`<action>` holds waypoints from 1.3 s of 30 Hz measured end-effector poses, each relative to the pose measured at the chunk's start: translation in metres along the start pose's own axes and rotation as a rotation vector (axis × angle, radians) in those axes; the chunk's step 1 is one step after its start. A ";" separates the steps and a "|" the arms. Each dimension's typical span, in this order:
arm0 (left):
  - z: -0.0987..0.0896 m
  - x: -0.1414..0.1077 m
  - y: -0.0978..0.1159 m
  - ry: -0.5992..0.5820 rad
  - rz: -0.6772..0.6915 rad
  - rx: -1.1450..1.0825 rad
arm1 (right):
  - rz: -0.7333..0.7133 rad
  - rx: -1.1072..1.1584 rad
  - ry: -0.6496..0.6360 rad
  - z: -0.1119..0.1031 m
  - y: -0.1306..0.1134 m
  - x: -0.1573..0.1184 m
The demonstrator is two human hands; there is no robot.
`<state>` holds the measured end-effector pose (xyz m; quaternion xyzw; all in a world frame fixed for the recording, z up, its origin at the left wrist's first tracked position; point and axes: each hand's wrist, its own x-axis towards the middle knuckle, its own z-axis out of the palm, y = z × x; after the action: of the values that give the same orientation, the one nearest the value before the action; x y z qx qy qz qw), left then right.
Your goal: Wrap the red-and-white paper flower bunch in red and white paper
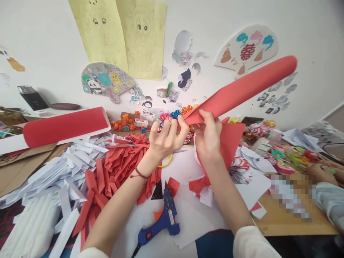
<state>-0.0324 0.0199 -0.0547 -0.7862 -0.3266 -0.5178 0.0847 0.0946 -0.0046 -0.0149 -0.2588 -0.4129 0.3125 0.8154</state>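
Observation:
A rolled tube of red paper (252, 84) slants up to the right in front of the wall. The fingers of my left hand (168, 138) are curled in a pinch at its narrow lower end. My right hand (210, 136) grips the roll a little farther along, thumb on the near side. Beneath my right forearm a red sheet (233, 143) stands out, with crumpled red and white paper scraps (200, 188) below. A blue glue gun (162, 218) lies on white paper (204, 222) between my forearms. Yellow-handled scissors (166, 161) are partly hidden behind my left wrist.
Folded red strips (115, 168) and white strips (72, 161) pile up at the left. A second red paper roll (67, 125) lies behind them. Bright flower crafts (129, 122) line the wall. At the right are craft clutter and another person's hand (322, 172).

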 end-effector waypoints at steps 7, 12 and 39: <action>-0.003 0.006 -0.001 0.084 0.016 0.113 | -0.005 -0.037 -0.210 0.000 -0.014 0.008; 0.005 0.005 -0.001 0.119 0.066 0.179 | -0.042 -0.070 -0.227 -0.001 -0.016 0.012; -0.008 0.028 0.007 -0.130 -0.557 -1.449 | -0.049 -0.180 -0.382 -0.009 -0.019 0.017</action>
<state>-0.0277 0.0228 -0.0257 -0.5632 -0.0963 -0.5571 -0.6027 0.1154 -0.0059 0.0022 -0.2565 -0.5925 0.2978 0.7032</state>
